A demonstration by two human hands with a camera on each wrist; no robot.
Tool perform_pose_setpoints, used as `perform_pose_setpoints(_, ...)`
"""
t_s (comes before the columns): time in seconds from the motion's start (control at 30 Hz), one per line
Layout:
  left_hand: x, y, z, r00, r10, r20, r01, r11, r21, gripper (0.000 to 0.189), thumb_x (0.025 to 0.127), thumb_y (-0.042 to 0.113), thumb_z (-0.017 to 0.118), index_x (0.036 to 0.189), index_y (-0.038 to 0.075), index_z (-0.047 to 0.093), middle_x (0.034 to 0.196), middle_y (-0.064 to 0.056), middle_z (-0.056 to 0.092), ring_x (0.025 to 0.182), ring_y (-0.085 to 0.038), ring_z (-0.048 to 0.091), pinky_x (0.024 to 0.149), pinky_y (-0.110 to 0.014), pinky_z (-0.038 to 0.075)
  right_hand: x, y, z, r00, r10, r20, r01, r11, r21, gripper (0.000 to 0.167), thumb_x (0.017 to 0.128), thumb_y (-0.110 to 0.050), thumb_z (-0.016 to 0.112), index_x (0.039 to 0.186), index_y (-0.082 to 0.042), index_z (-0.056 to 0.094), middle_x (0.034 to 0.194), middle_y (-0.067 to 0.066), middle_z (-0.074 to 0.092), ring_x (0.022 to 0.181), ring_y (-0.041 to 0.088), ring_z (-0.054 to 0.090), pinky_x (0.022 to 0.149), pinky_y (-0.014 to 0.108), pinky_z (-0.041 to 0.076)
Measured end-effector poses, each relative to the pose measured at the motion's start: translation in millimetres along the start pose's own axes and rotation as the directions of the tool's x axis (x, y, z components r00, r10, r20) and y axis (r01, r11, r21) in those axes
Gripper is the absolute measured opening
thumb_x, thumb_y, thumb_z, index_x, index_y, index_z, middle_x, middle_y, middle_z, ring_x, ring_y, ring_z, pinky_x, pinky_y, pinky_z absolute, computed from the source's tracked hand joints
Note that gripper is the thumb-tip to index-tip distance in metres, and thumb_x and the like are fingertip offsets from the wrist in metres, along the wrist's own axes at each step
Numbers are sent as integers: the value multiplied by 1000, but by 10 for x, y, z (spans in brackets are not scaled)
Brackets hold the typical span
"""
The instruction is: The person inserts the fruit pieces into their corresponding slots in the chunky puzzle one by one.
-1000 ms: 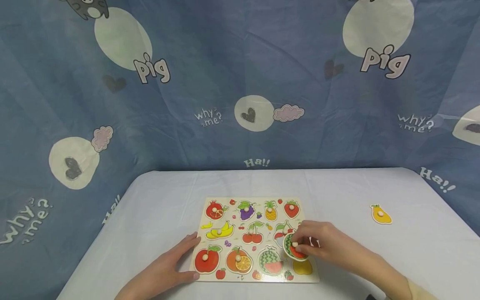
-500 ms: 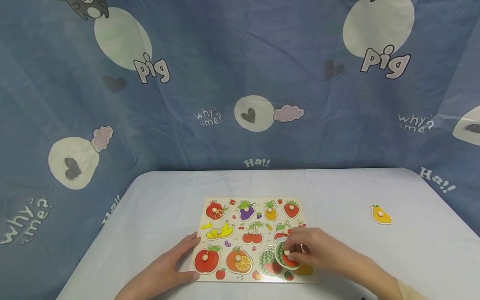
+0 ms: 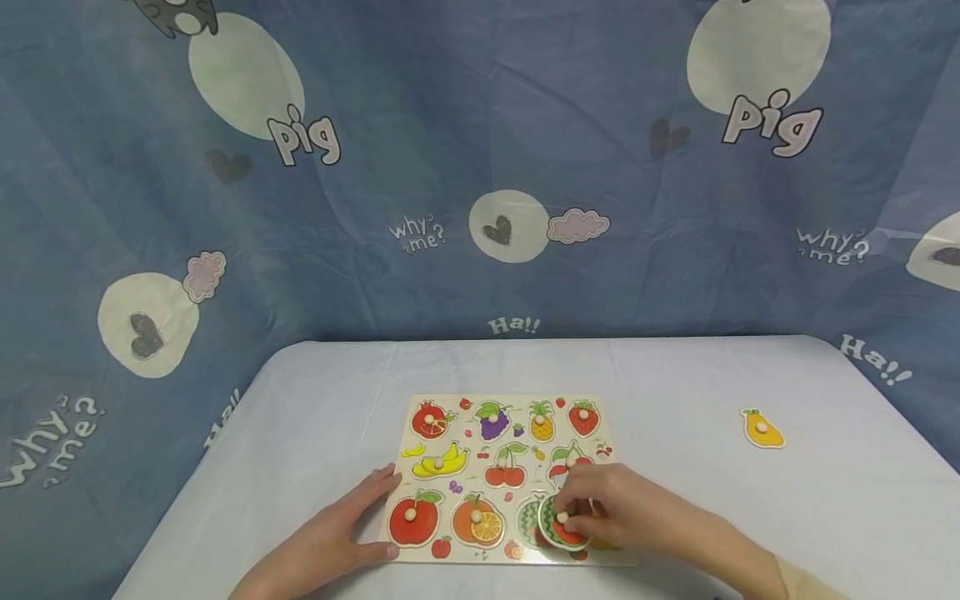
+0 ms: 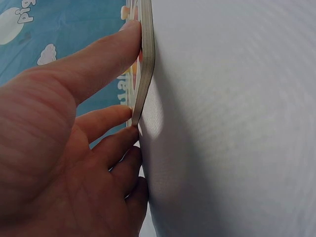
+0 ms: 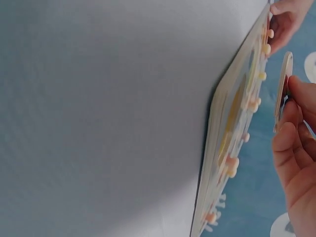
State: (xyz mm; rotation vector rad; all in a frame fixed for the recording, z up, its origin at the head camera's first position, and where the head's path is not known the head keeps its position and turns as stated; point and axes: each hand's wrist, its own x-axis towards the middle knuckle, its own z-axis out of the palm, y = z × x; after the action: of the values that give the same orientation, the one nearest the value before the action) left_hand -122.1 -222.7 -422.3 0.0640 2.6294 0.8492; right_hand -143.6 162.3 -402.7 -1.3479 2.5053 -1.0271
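Observation:
A wooden fruit puzzle board (image 3: 480,480) lies on the white table, with knobbed fruit pieces in several of its slots. My right hand (image 3: 626,507) pinches the small knob of a watermelon piece (image 3: 553,533). In the right wrist view this watermelon piece (image 5: 283,89) is held apart from the board's surface. It covers part of the printed watermelon slot (image 3: 527,518). At the board's left edge, my left hand (image 3: 337,525) rests with fingers spread; the left wrist view shows its thumb (image 4: 106,57) and fingertips touching the board's edge (image 4: 146,64).
A yellow pear piece (image 3: 763,430) lies on the table (image 3: 690,383) to the right, away from the board. Behind the table hangs a blue patterned cloth (image 3: 420,167). An apple piece (image 3: 412,521) and an orange piece (image 3: 477,521) sit in the front row.
My right hand has moved left and slightly toward the front, carrying the watermelon piece from over the yellow slot to partly over the watermelon slot. The left hand has stayed still.

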Motion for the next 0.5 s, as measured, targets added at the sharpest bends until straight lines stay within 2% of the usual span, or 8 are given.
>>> perform_pose_setpoints(0.27, -4, 3, -1, 1000, -3, -1, 3, 1000, 1, 93, 67, 45, 87, 148, 26, 45, 155, -3, 37, 137, -29, 38, 99, -60, 43, 23, -16, 45, 1000, -9, 16, 9, 1000, -4, 14, 88, -12, 75, 97, -22, 70, 87, -19, 56, 70, -5, 48, 58, 13, 47)
perform_pose_setpoints(0.5, -10, -1, -3, 1000, 1, -4, -1, 1000, -7, 93, 67, 44, 87, 148, 26, 45, 155, -3, 38, 135, -28, 40, 97, -59, 45, 73, -31, 60, 998, 43, 54, -44, 999, 8, 14, 89, -11, 74, 96, -22, 70, 86, -20, 56, 74, -3, 51, 62, 15, 49)
